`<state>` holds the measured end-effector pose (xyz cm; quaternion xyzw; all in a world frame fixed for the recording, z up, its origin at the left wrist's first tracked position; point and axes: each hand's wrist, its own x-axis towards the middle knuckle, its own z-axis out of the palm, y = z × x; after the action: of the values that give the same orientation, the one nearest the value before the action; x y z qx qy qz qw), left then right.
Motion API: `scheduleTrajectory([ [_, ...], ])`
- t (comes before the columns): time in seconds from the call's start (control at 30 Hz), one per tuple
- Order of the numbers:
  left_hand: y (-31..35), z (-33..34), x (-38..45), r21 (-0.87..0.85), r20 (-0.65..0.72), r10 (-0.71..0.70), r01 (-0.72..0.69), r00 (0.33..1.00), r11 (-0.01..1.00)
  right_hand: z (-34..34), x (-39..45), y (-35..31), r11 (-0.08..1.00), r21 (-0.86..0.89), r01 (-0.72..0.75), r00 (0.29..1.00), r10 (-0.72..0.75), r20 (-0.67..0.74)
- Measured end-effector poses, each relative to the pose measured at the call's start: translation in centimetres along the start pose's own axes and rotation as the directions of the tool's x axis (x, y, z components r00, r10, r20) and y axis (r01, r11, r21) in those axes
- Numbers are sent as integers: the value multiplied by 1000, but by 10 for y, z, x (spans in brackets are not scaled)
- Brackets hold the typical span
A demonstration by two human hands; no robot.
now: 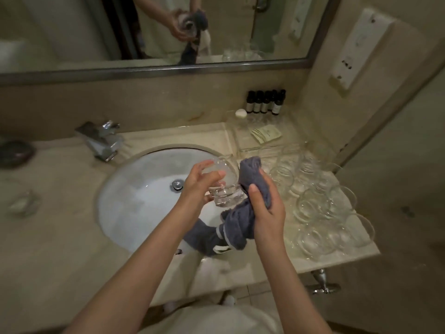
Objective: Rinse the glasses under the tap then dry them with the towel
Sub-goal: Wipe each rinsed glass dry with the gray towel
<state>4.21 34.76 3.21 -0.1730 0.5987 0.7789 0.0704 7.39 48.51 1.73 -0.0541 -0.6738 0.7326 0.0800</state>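
Your left hand point(201, 183) grips a clear glass point(222, 183) tilted on its side above the right edge of the white sink point(134, 201); your right hand point(266, 210) clutches a grey towel point(250, 174) pressed against the glass, its tail hanging toward the basin; more glasses point(320, 203) stand crowded on the counter point(60, 237) to the right; the tap point(101, 141) sits back left.
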Motion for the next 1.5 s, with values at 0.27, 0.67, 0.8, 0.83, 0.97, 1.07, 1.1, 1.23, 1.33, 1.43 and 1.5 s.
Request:
scheduleTrajectory([
  [0.27, 4, -10, -29, -192, -231, 58, -103, 971, 976, 41, -12, -15, 885, -302, 354, 910, -251, 331],
  [0.67, 37, -48, -54, 26, -297, 178, -178, 938, 984, 88, -12, -21, 976, 130, -174, 941, 126, 314],
  [0.8, 41, -52, -56, 85, -287, 148, -129, 946, 988, 94, -19, -26, 992, 100, -83, 963, 54, 266],
  [0.83, 41, -53, -58, 91, -312, 157, -135, 937, 987, 96, -21, -26, 995, 85, -46, 962, 21, 271],
  [0.97, 34, -62, -65, 154, -380, 256, -212, 889, 965, 108, -31, -27, 998, 29, 62, 949, -68, 308],
  [1.07, 37, -72, -63, 155, -389, 286, -243, 876, 957, 117, -35, -28, 998, 29, 61, 951, -67, 302],
  [1.1, 38, -76, -62, 138, -370, 288, -254, 883, 957, 120, -34, -28, 999, 47, 8, 956, -21, 293],
  [1.23, 47, -83, -63, 74, -195, 271, -262, 943, 962, 125, -31, -24, 933, 161, -321, 917, 264, 298],
  [1.33, 52, -91, -58, 168, -181, 244, -214, 953, 962, 130, -35, -26, 951, 129, -282, 935, 242, 258],
  [1.43, 48, -103, -56, 191, -290, 256, -206, 922, 960, 138, -39, -28, 991, 22, -130, 962, 121, 243],
  [1.5, 45, -105, -58, 213, -298, 277, -220, 913, 952, 143, -44, -29, 998, -51, -30, 967, 42, 251],
])
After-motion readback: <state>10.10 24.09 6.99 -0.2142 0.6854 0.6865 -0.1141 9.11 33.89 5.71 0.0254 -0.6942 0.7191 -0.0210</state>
